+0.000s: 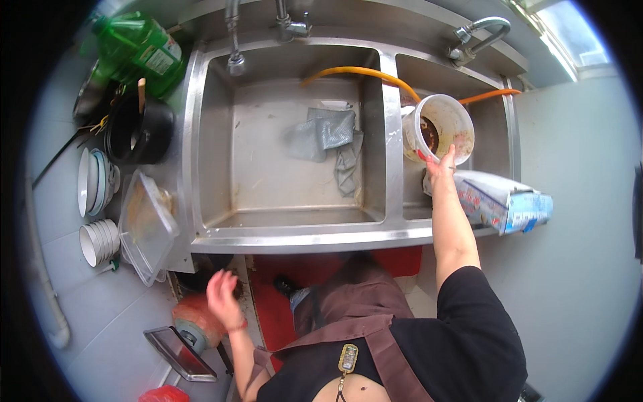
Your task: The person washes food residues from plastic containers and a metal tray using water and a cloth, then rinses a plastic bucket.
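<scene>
My right hand [442,165] grips the near rim of a white plastic bucket [459,113] over the smaller right basin [487,125]. The bucket is tilted, its mouth towards me; brown residue shows at the bottom and stains mark its inner wall. My left hand [222,300] is raised in front of the counter's left part, slightly blurred, fingers loosely bent, with nothing visible in it. In the large left basin [271,186] lie crumpled grey cloths [334,130]. A yellow-orange hose [361,71] crosses the divider between the basins and passes behind the bucket.
A printed carton [502,203] juts over the front edge by my right forearm. Left of the sink stand a green jug [145,55], a black pot [150,130], stacked bowls [98,181], cups [98,242] and a clear plastic container [148,226]. Faucets [236,63] overhang the basins.
</scene>
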`<state>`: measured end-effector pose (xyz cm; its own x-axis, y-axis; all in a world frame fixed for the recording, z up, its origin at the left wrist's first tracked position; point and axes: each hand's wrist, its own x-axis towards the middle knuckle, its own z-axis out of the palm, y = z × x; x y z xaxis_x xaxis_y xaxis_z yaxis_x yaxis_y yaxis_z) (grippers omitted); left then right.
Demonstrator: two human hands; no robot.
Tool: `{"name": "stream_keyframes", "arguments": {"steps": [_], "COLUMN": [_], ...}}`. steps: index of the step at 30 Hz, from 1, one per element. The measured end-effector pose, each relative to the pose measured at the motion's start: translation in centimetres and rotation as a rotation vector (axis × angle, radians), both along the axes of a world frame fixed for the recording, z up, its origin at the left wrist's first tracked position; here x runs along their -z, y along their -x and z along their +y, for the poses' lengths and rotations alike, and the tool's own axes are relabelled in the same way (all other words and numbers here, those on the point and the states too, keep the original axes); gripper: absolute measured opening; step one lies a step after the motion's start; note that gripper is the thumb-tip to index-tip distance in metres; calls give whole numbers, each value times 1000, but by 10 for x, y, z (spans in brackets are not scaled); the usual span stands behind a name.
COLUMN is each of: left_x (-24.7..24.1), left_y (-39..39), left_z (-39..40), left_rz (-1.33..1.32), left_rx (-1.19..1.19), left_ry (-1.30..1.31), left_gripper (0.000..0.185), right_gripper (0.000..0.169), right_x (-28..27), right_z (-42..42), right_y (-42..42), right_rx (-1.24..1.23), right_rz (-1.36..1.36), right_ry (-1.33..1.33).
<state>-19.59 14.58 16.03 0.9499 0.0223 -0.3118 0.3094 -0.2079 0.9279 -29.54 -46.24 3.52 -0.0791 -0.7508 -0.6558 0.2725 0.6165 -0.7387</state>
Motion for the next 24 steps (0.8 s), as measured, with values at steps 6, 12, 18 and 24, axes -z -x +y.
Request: {"name": "stream_keyframes", "arguments": {"steps": [6, 12, 18, 24], "left_x": [112, 240, 315, 200], "left_y": [-104, -94, -64, -52], "left_z": [-285, -424, -451, -423], "left_rz": [-139, -13, -298, -49], "left_rx": [1152, 1281, 909, 1169], "left_ry": [-171, -793, -593, -294], "left_gripper": [31, 45, 38, 61], "right_gripper": [46, 29, 43, 65], "right_x": [80, 1, -87, -159], "right_z": [-73, -60, -1, 64], "right_y": [47, 33, 74, 83], "right_rx": [66, -97, -219, -455], "right_rz": [-329, -193, -242, -160], "right_ry": [-307, -46, 156, 285]}}
